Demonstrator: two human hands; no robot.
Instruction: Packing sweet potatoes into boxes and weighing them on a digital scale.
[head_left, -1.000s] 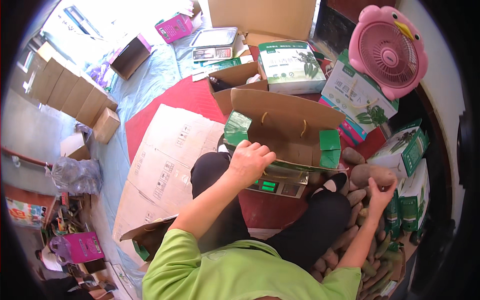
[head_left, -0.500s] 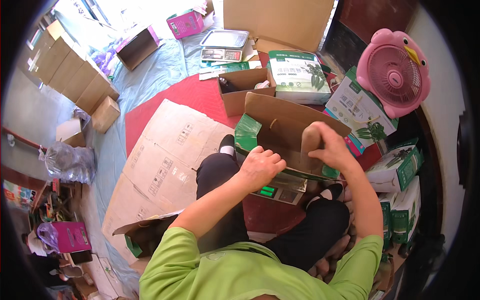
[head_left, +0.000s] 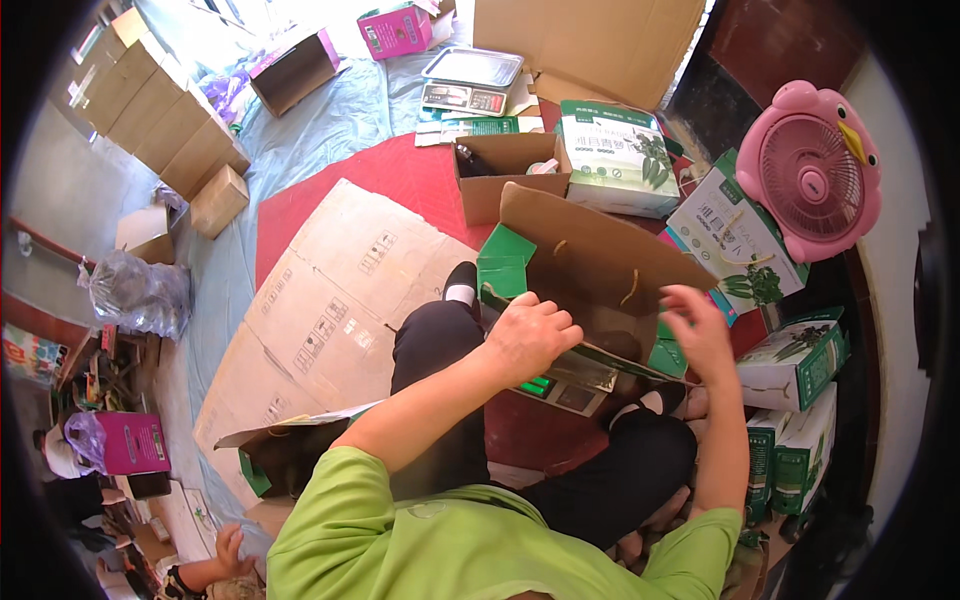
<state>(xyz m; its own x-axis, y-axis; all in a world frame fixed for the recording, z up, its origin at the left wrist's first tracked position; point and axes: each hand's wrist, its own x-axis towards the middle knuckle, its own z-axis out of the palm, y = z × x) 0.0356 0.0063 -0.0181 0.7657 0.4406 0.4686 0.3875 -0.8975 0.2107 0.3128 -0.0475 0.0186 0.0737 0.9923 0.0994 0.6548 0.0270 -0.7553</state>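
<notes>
Brown cardboard carton with green flaps (head_left: 590,270), resting on small digital scale (head_left: 560,385) over crossed legs. Left hand (head_left: 530,335) curled on near rim, right hand (head_left: 695,330) half-open, grip unclear. Likely to tip off scale.

One pink bird-shaped fan (head_left: 820,170) stands at the right edge of the floor. Two digital scales show: one (head_left: 470,80) near the top edge, one (head_left: 560,385) under the open green-flapped carton (head_left: 600,270). Two pink boxes (head_left: 398,30) (head_left: 130,442) sit apart. One flattened cardboard sheet (head_left: 320,320) lies on the floor.
</notes>
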